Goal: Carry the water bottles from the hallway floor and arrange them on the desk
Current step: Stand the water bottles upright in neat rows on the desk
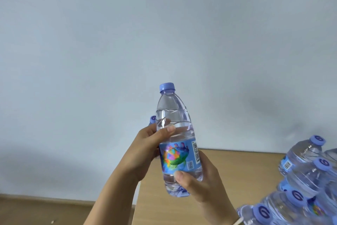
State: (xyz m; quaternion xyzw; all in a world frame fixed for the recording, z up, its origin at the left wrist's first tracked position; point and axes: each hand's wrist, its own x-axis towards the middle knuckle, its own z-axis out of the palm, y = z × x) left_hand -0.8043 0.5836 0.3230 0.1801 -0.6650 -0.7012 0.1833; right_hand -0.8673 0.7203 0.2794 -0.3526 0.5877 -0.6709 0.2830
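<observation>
Pale blue-grey wall [127, 33] filled most of the view, with a light wooden desk [237, 170] at five o'clock and a strip of brown floor [45, 210] at seven o'clock. Packed water bottles [300, 188] with purple numbered caps lay clustered on the desk at four o'clock. At centre, a clear water bottle [176, 133] with a purple cap [167, 88] and a colourful blue label stood nearly upright in the air, the left hand [147, 148] wrapped around its upper body, the right hand [198, 182] closed around its base; behind the left hand another bottle's cap [152, 119] peeked out.
</observation>
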